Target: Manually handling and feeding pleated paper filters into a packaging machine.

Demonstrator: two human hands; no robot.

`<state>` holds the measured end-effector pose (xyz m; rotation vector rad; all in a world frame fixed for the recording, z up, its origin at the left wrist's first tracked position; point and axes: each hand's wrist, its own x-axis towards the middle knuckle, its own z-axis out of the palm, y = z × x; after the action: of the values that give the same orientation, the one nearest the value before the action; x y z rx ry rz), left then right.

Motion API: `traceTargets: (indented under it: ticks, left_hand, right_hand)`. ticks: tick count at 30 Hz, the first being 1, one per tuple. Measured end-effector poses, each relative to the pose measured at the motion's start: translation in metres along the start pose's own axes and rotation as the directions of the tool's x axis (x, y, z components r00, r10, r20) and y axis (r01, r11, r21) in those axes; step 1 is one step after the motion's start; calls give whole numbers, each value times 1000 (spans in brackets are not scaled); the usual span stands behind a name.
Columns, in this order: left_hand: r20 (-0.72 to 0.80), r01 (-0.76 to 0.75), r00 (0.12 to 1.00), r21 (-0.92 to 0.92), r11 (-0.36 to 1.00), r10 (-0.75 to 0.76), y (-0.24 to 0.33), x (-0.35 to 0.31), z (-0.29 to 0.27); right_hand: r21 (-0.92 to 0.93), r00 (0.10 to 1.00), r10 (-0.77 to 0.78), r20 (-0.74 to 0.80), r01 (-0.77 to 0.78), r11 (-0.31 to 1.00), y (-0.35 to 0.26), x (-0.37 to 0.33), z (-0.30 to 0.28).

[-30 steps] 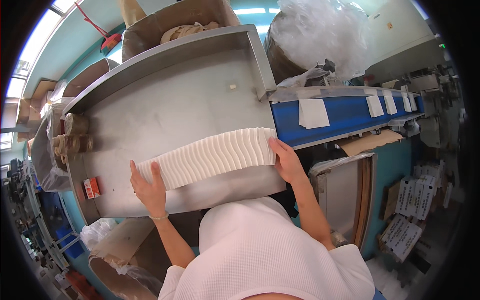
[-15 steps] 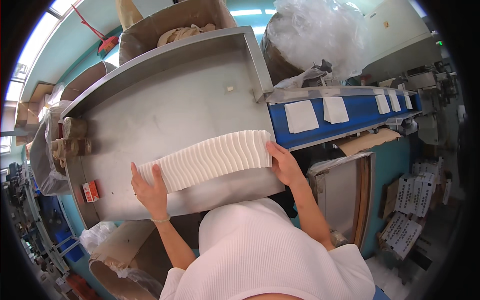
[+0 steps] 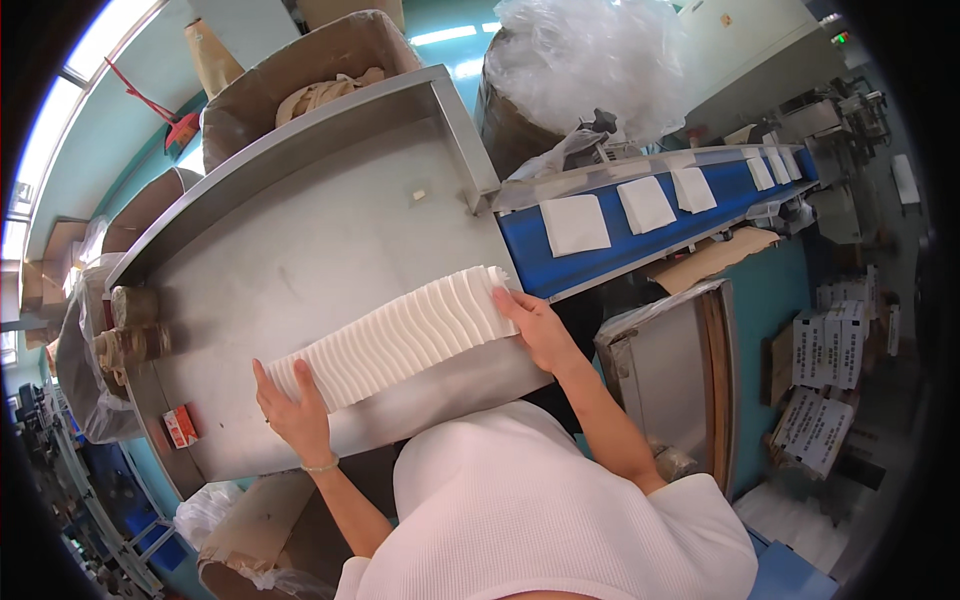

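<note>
A long row of white folded cloths or napkins [image 3: 400,345], packed upright face to face, lies on a metal work table [image 3: 300,225] in front of me. My left hand [image 3: 296,412] is closed round the row's left end, thumb on the near side. At the other end my right hand [image 3: 540,332] presses against the last pieces, its fingers partly hidden behind them. A few pieces at that right end lean unevenly. Whether they are cloth or paper I cannot tell.
A blue conveyor belt [image 3: 522,250] meets the table's right side, carrying several flat white squares [image 3: 575,225]. Raised metal walls border the table's far side. A small red-and-white box [image 3: 181,427] and brown rolls [image 3: 135,325] sit at the left edge. Cardboard boxes [image 3: 265,520] stand around.
My view has turned, so the table sits tilted and further left. Both hands still hold the row's ends. Another white square shows on the belt, and the squares have come nearer the table.
</note>
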<state>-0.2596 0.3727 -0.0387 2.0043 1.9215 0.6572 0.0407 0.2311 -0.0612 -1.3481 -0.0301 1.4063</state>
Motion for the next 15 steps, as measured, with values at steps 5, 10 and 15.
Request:
traceTargets:
  ticks: [5,10,15]
  left_hand:
    - [1,26,1000,-4,1000,-26,1,0,0]
    - [42,-11,999,-51,999,14,5,-1,-2]
    - [61,-74,995,-75,994,78,5,-4,1]
  right_hand:
    - [118,991,109,79,-118,986,13,1,-34]
    - [218,981,-139,-139,167,962,3,15,-56]
    - [-608,936,-352,4,282,742,7,4,-17]
